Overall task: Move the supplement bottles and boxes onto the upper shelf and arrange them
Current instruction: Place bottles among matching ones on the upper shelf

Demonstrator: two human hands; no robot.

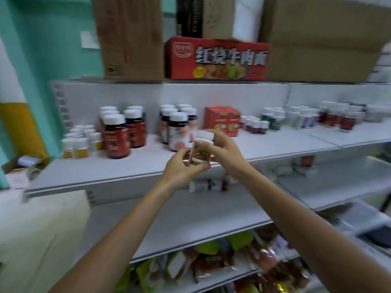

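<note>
I'm holding a white-capped bottle (201, 154) just in front of the upper shelf (101, 174), left hand (182, 167) curling round its base, right hand (223, 148) pinching its cap, with many shelved bottles (117, 134) already sitting on it and a few packs (206, 185) lying below it, probably left to move.

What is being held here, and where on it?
A white-capped bottle: left hand holds its base, right hand its cap and upper side.

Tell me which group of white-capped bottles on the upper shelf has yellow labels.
The small bottles at the far left end of the shelf, beside the tall red-labelled bottles. Only their labels are yellow; the other groups show red, pink or green.
</note>
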